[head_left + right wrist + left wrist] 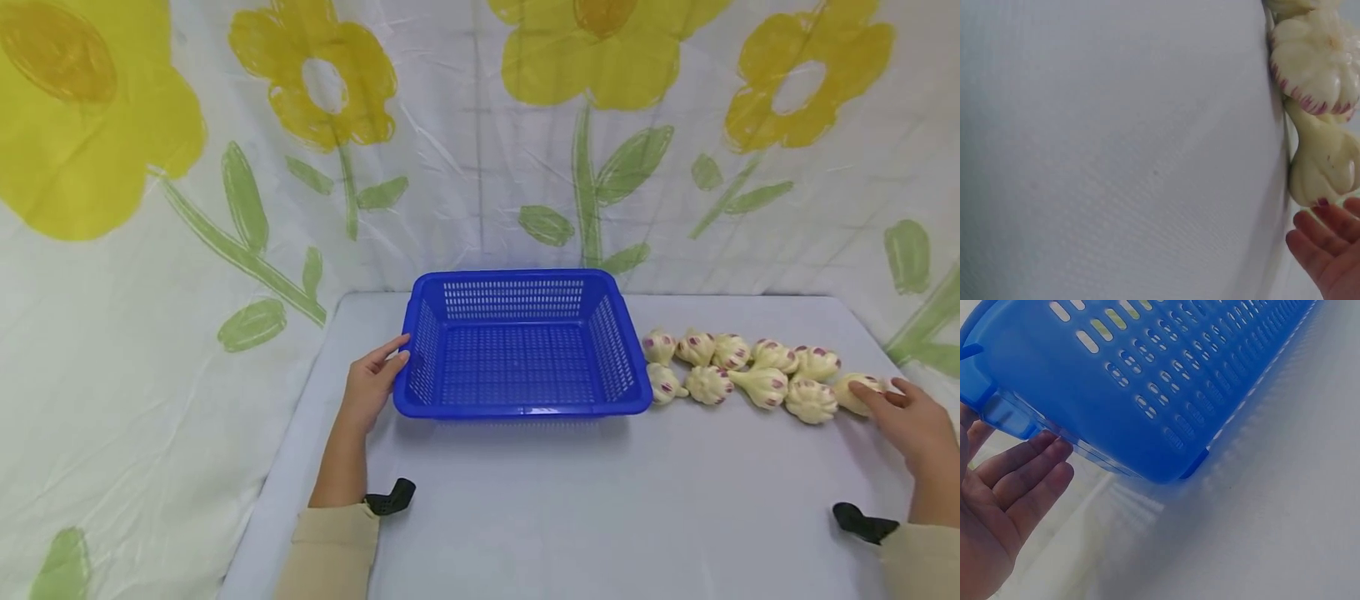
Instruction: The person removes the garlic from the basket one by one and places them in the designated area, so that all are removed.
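Note:
A blue plastic basket [517,411] with slotted walls stands on the white table. My left hand [371,379] is at its left end, fingertips against the outside of the rim; in the left wrist view the fingers [1035,481] lie nearly straight under the basket's edge. To the right of the basket, several garlic bulbs with purple streaks lie in two rows. My right hand [911,417] reaches the rightmost garlic bulb [851,393], its fingertips right at the bulb. The right wrist view shows those fingers [1316,256] extended, not curled round the garlic bulb [1325,156].
Behind the table hangs a white cloth [450,167] printed with yellow flowers and green leaves. The near part of the white tabletop [600,508] extends between both forearms. A dark strap-like piece [392,497] sits at the left wrist, another [862,525] at the right.

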### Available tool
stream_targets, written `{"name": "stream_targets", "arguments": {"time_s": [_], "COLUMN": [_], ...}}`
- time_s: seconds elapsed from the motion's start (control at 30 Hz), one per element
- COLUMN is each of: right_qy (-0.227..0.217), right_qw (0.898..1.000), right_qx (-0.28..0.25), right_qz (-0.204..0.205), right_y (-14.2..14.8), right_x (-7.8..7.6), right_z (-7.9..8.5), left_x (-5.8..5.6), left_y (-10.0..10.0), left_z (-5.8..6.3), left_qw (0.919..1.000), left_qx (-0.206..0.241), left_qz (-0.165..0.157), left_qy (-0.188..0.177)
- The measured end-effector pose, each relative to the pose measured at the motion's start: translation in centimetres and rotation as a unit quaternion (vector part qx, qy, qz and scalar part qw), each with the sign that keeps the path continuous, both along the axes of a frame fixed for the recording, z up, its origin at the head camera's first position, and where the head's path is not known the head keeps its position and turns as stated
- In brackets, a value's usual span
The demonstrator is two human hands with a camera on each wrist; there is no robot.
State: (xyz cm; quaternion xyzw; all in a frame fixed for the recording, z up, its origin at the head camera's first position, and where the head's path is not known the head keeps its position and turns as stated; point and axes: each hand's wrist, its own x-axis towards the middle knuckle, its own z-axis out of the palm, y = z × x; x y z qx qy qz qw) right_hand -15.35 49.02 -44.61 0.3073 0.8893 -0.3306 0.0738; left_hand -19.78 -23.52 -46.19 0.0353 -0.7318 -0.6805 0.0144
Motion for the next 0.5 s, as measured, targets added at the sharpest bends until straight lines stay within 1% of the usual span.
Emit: {"name": "stream_targets", "arguments": {"time_s": [0.13, 0.27, 0.37, 0.47, 0.5], "right_qy": [0.016, 0.037, 0.060, 0.089, 0.101], "right_qw": [1.000, 0.999, 0.996, 0.989, 0.986], "right_qx": [0.014, 0.033, 0.059, 0.082, 0.088], "right_qz": [-0.002, 0.008, 0.039, 0.080, 0.099], "right_y": [-0.3, -1.5, -3.0, -5.0, -5.8], "right_x": [-0.5, -1.6, -2.6, -3.9, -4.4], "right_z": [0.9, 2.6, 4.2, 5.8, 6.3], "left_x": [-0.3, -0.9, -1.1, -1.4, -1.5], "left_y": [-0.5, -0.9, -1.3, -2.0, -2.3], "left_z": [0.3, 0.7, 1.0, 1.3, 1.7], "left_qw": [0.9999, 0.9993, 0.9979, 0.9963, 0.9959], "left_qx": [-0.016, -0.038, -0.065, -0.084, -0.087], "left_qz": [0.000, 0.000, -0.005, -0.016, -0.021], "left_qy": [0.004, 0.008, 0.003, 0.009, 0.013]}}
